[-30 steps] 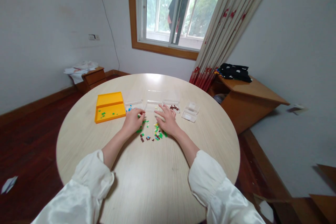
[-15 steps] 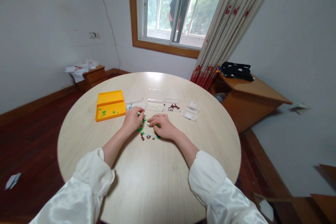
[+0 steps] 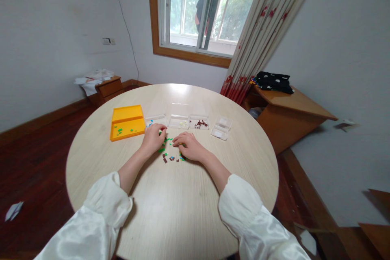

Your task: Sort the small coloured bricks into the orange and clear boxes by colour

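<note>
My left hand (image 3: 154, 136) is over the small green bricks (image 3: 162, 150), its fingers curled and drawn together. Whatever may be between its fingertips is hidden. To its right, my right hand (image 3: 189, 146) rests low over the table with its fingers stretched to the left and its thumb apart. Small coloured pieces lie partly under its palm side. Between and below the hands are scattered loose bricks, among them a brown brick (image 3: 165, 160) and a tiny blue piece (image 3: 172, 158).
A yellow open case (image 3: 127, 113) with a few green pieces stands left. Behind the hands are clear trays with blue, pale and brown pieces, such as the brown pieces (image 3: 201, 123). A small clear open box (image 3: 219, 133) sits right on the round table (image 3: 183, 211).
My right hand has shifted very slightly, its fingertips drawing a little to the right. My left hand stays nearly in place. The whole view has drifted slightly.
</note>
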The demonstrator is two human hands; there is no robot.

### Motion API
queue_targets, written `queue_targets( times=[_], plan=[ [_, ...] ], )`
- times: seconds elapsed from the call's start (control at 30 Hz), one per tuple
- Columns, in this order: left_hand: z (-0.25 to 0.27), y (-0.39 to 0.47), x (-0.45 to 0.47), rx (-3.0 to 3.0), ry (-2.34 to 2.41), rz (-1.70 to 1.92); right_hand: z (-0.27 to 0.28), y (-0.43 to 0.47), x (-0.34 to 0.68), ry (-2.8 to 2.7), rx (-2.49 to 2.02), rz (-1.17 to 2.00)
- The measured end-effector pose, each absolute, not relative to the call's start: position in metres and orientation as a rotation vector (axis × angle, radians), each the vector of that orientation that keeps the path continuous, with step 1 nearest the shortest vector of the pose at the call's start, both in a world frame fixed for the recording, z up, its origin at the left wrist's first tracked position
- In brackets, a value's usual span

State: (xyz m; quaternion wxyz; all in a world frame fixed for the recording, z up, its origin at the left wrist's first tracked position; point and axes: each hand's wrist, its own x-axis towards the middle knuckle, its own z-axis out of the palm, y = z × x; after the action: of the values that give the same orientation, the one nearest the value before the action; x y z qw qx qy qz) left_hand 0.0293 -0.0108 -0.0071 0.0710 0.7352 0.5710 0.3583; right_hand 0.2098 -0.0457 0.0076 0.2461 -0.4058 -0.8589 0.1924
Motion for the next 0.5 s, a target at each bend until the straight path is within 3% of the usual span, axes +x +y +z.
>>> queue_targets(
  times=[0.5],
  plan=[
    [-0.0066,-0.0128,0.0313,2.299,1.588,0.925,0.0051,-0.0444,0.2114,-2.383,-1.079,0.435]
  ],
)
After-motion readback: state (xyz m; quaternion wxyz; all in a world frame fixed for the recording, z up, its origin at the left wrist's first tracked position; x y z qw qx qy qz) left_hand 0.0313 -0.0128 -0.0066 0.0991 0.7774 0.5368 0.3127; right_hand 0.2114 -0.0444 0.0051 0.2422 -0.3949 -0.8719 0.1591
